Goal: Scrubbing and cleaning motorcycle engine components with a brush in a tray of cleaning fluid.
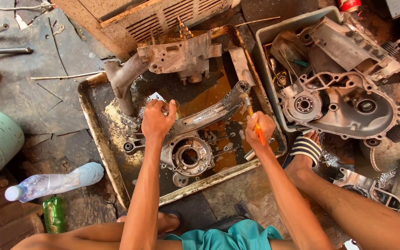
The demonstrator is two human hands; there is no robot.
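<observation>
Two hands are down in the greasy metal tray [99, 134] on the ground in front of me. My left hand [157, 119] is closed tight on the upper edge of the engine crankcase half [188, 150], which lies flat in the middle of the tray with its round bearing opening facing up. My right hand [259, 127] is fisted around the orange handle of a screwdriver [257, 126], its shaft pointing up toward the far end of the casing's long arm. A second, dirtier engine casing [177, 55] sits at the tray's far end. To my right, a grey plastic bin [267, 34] holds another crankcase cover [343, 104] and loose parts, and my sandalled foot [304, 148] rests just beside it. On my left, a clear plastic bottle [54, 181] lies on the floor near a green bottle [54, 214].
</observation>
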